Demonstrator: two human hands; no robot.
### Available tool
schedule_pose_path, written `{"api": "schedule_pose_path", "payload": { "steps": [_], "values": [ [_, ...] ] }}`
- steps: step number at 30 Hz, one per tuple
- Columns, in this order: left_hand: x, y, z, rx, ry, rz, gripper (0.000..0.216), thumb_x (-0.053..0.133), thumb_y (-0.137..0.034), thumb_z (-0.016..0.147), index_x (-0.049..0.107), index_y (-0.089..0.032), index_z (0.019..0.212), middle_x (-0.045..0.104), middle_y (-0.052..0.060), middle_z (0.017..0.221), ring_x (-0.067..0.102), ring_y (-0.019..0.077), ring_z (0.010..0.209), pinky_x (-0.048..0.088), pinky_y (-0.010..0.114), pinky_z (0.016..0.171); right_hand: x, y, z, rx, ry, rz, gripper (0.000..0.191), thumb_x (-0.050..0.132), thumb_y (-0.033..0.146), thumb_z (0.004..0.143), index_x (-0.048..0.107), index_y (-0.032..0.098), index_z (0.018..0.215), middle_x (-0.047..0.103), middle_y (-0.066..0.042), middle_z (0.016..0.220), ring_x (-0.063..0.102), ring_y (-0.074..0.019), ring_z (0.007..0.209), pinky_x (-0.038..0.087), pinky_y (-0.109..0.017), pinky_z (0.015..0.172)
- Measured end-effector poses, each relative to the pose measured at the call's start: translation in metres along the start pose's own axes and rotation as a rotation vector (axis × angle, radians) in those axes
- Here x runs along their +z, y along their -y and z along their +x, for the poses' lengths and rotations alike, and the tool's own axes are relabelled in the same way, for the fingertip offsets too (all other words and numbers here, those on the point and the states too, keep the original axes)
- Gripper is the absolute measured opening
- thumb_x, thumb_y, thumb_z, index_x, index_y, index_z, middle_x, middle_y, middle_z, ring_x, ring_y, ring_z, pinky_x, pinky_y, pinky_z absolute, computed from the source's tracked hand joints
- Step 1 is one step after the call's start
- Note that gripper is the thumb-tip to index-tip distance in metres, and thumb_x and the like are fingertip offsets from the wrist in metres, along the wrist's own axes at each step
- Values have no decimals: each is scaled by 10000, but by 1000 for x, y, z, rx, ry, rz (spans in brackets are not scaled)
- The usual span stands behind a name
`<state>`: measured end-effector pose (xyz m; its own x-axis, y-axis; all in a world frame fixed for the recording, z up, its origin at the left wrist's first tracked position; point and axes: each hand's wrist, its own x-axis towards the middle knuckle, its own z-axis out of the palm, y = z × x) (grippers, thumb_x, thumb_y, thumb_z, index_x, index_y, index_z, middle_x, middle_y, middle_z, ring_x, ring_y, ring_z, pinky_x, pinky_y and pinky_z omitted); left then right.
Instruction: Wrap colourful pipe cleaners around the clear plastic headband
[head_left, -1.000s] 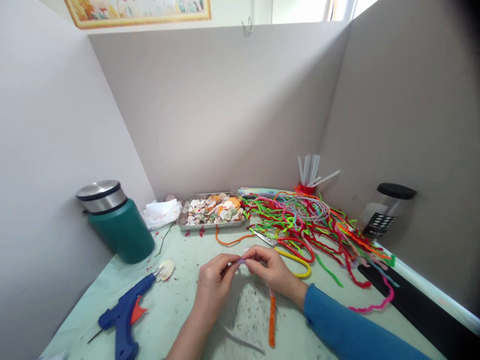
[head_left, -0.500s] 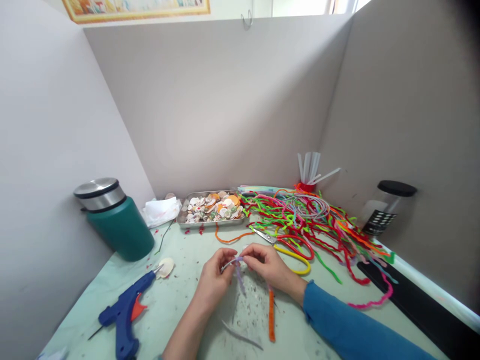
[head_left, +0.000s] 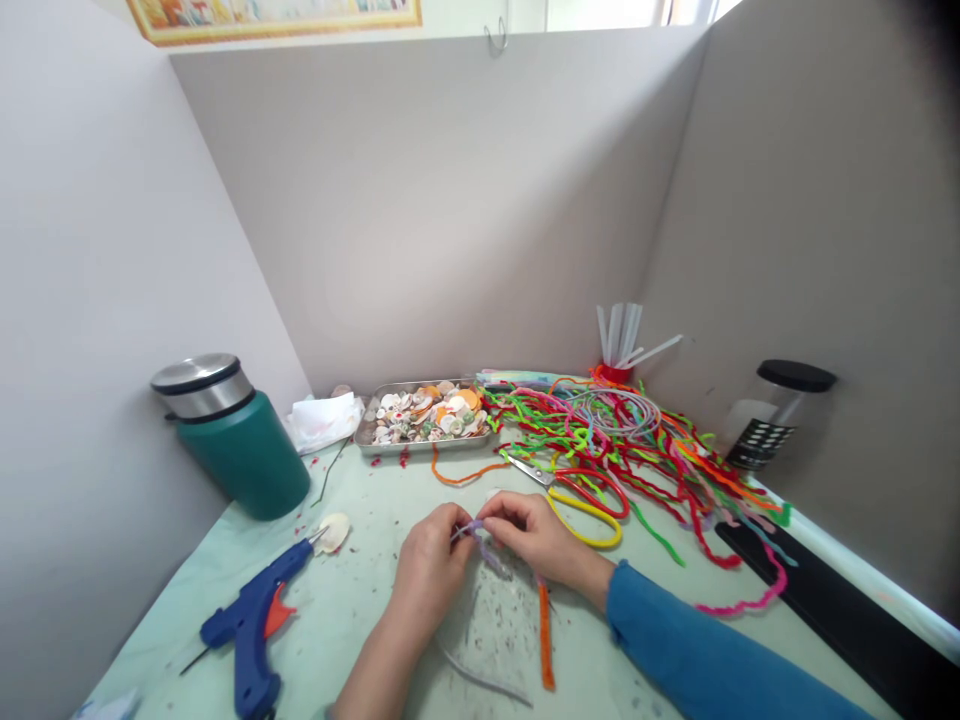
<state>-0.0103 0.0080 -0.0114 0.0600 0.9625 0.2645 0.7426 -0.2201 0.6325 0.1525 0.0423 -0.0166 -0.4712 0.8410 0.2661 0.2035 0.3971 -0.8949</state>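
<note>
Just above the front middle of the table, my left hand [head_left: 433,562] and my right hand [head_left: 534,535] pinch a pale purple pipe cleaner [head_left: 490,560] between them. It crosses a thin, pale grey-purple strand at the fingertips, and one end hangs loose below. The fingers partly hide where the two meet. A grey strand [head_left: 487,683] lies below my left hand; whether it joins the held piece cannot be seen. Under my right wrist an orange fuzzy strip [head_left: 546,640] lies on the table. Scissors [head_left: 577,500] with red and yellow handles rest beyond my right hand.
A blue glue gun [head_left: 255,630] lies at left, its nozzle at a white shell [head_left: 334,532]. Behind are a green bottle [head_left: 244,450], a metal tray [head_left: 420,449] of shells and buttons, and tangled pipe cleaners [head_left: 600,430]. A black-lidded jar [head_left: 772,415] stands right, by grey partitions [head_left: 450,220].
My left hand has turned, its fingers curling in more closely. The loose end of the purple pipe cleaner has swung to the right. My right hand has barely moved.
</note>
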Motion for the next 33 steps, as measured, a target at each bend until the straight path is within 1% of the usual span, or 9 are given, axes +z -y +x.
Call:
{"api": "schedule_pose_path", "payload": {
  "steps": [6,9,16,22,24,28,30,33],
  "values": [
    [-4,-3,-1,78,24,27,100,474,-176,759,567,-199,784,611,15,744,542,154,691,351,225,616,0,-3,0,0,-6,3,120,513,229,814,613,164,802,559,16,633,496,-107,585,377,-202,540],
    [-6,-4,-2,90,27,33,123,460,-181,775,579,-199,799,617,22,759,549,160,716,360,229,636,0,-4,0,9,-10,1,119,517,234,813,612,164,800,556,15,634,494,-109,593,378,-204,549],
    [-5,-3,0,38,28,-13,158,464,-222,797,620,-196,806,643,19,750,556,150,690,357,221,629,-1,-4,1,25,-11,15,121,518,246,815,609,167,808,551,16,624,487,-107,579,366,-203,532],
    [-5,-4,3,-3,9,-72,251,478,-330,803,633,-163,696,609,1,601,490,116,546,311,201,527,0,-6,1,12,-17,14,127,518,249,817,615,168,806,546,17,612,479,-104,567,355,-201,518],
    [-5,-5,3,-12,16,-101,257,484,-336,798,653,-163,713,625,6,616,497,118,555,320,198,534,0,-7,2,9,-23,12,127,517,247,817,617,169,810,546,18,610,477,-104,564,353,-201,515],
    [-8,-7,3,-10,23,-149,263,480,-345,798,682,-176,805,671,27,729,535,133,626,349,200,581,0,-9,3,0,-34,15,123,518,243,816,616,168,809,547,18,619,481,-105,571,355,-203,521],
    [-8,-8,3,-21,12,-151,281,476,-360,798,678,-168,771,658,25,686,521,130,599,340,201,560,0,-8,3,-3,-33,21,124,517,244,816,614,167,813,550,16,627,486,-107,577,359,-204,526],
    [-6,-6,3,-92,14,-190,318,482,-408,785,641,-151,687,577,-5,534,458,109,492,311,198,493,-1,-6,2,-6,-28,34,127,515,244,817,612,163,812,545,17,619,486,-107,574,363,-203,527]
  ]
}}
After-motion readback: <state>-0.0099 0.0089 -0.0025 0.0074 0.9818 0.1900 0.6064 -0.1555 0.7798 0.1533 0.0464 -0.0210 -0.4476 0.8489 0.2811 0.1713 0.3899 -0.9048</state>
